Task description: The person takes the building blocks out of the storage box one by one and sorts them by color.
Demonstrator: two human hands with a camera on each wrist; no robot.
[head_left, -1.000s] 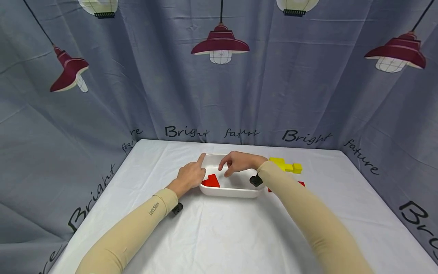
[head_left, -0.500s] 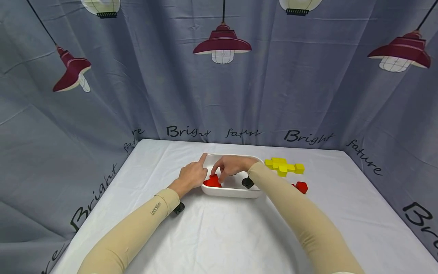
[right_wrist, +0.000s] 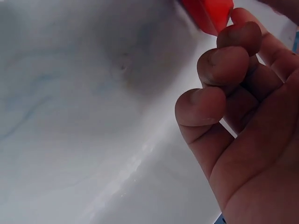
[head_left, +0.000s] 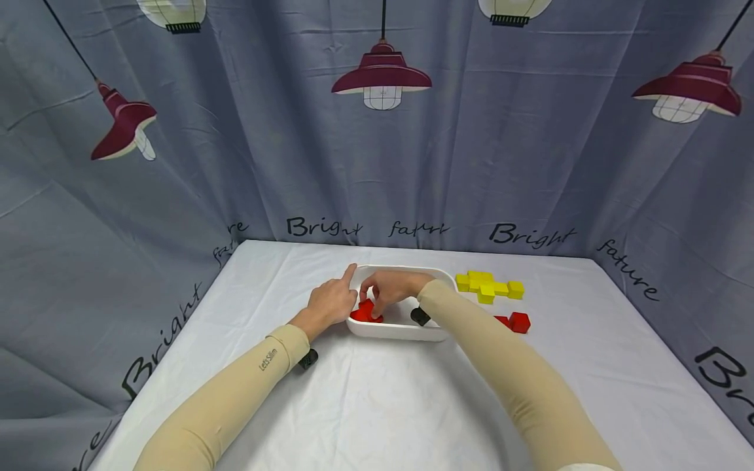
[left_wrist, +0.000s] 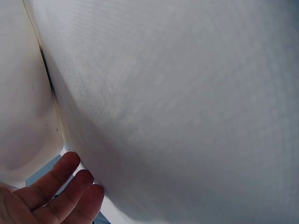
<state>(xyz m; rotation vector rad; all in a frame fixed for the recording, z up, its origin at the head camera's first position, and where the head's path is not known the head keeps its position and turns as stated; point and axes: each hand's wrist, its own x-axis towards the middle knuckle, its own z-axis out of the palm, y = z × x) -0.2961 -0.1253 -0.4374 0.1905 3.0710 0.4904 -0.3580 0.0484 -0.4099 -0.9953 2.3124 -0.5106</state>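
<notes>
A white rectangular tray point(head_left: 403, 333) stands on the table with a red block point(head_left: 365, 309) inside its left end. My right hand point(head_left: 393, 288) reaches into the tray and pinches the red block between thumb and index finger. In the right wrist view the red block point(right_wrist: 212, 14) shows beyond the curled fingers point(right_wrist: 223, 64), partly cut off by the frame's top. My left hand point(head_left: 331, 301) rests against the tray's left end, its index finger stretched along the rim. Several straight fingers point(left_wrist: 60, 171) touch the outer wall in the left wrist view.
Several joined or adjoining yellow blocks point(head_left: 485, 288) lie right of the tray. Red blocks point(head_left: 519, 322) sit nearer, partly behind the right sleeve point(head_left: 501, 366). A grey printed curtain point(head_left: 424, 163) hangs behind the white-covered table point(head_left: 377, 405).
My right hand has moved left and down inside the tray onto the red block and closed thumb and index finger on it. The left hand stays at the tray's left end.
</notes>
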